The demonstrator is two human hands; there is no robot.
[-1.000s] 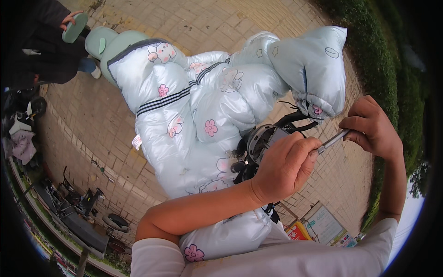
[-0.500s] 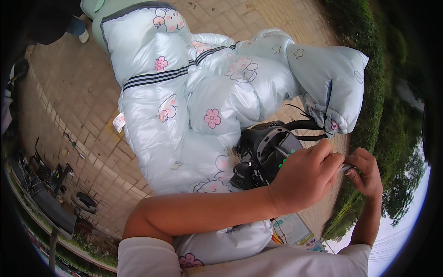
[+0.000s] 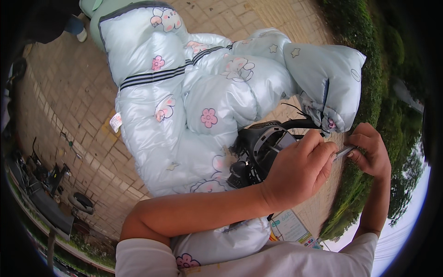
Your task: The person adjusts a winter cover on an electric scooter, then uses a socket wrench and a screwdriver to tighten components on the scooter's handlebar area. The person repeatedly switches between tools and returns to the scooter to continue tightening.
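Note:
In front of my chest my left hand (image 3: 302, 168) is closed, its fingers curled in a pinch. My right hand (image 3: 369, 150) is closed too, thumb and fingertips pressed together. A thin silvery metal piece (image 3: 344, 153) spans the gap between them, one end in each hand's grip; its exact kind does not show. Just behind my left hand is the black dashboard and handlebar area (image 3: 265, 147) of a scooter. A padded, shiny pale-blue scooter windshield quilt (image 3: 184, 106) with pink flowers and cartoon animals drapes over the scooter's front.
Paved brick ground (image 3: 69, 106) lies beyond the quilt. A green hedge (image 3: 364, 83) runs along the right. Parked vehicle parts and a small tyre (image 3: 82, 203) are at the left. A person's shoe (image 3: 82, 35) shows at upper left. A printed board (image 3: 293, 226) is near my left forearm.
My hands have drawn apart, the right one moving up and to the right. More of the silvery piece shows between them. The view has shifted slightly.

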